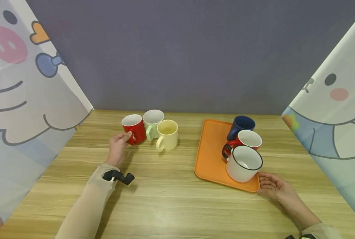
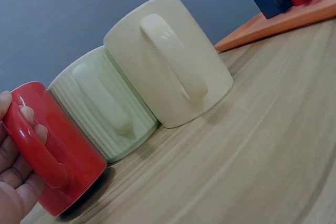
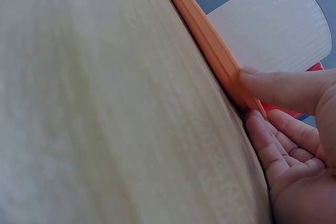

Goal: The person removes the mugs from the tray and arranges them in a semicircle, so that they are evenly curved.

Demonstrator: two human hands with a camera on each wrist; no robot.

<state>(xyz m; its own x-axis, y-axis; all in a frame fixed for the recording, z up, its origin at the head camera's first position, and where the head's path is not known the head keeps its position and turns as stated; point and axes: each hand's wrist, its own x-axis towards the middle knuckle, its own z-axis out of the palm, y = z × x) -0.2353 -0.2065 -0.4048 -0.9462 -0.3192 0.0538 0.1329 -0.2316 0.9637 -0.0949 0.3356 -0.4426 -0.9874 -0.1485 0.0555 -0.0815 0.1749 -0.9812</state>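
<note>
My left hand (image 1: 117,147) pinches the handle of a red mug (image 1: 137,130) with a white inside; a dark shadow shows under the mug's base in the left wrist view. Close beside it stand a ribbed pale green mug (image 2: 100,103) and a cream-yellow mug (image 2: 163,66), both upright with handles toward me. Over on the right, my right hand (image 1: 274,187) holds the near right corner of an orange tray (image 1: 210,152), thumb against the rim and fingers round the side. On the tray's right half sits a white mug (image 1: 240,171) with a black rim and handle.
Behind the white mug, a second red mug (image 1: 250,138) and a dark blue mug (image 1: 244,123) stand in a row on the tray, handles to the left. The wooden table (image 1: 165,199) meets a grey wall at the back; cartoon-printed cloths hang at both sides.
</note>
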